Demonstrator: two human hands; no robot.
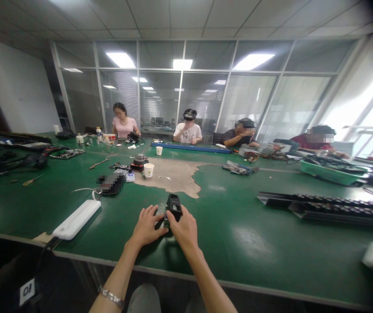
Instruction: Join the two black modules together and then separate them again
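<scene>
A small black box-shaped housing [174,204] with openings in its top face stands on the green table [225,261] in front of me. My right hand [185,228] is closed around its near right side, thumb on the left edge. To the left of it, my left hand [147,227] lies low over the tabletop with fingers spread and the thumb reaching toward the housing. A greenish strip [166,221] shows on the housing's left side by the thumbs; I cannot tell what it is. My fingers hide the housing's lower part.
A white power strip [77,219] lies to the left, near a dark device [111,182]. Paper cups [148,170] stand ahead on a bare brown patch [180,174]. Long black metal rails [330,208] and a green basket [333,173] are at right. Several people sit across the table.
</scene>
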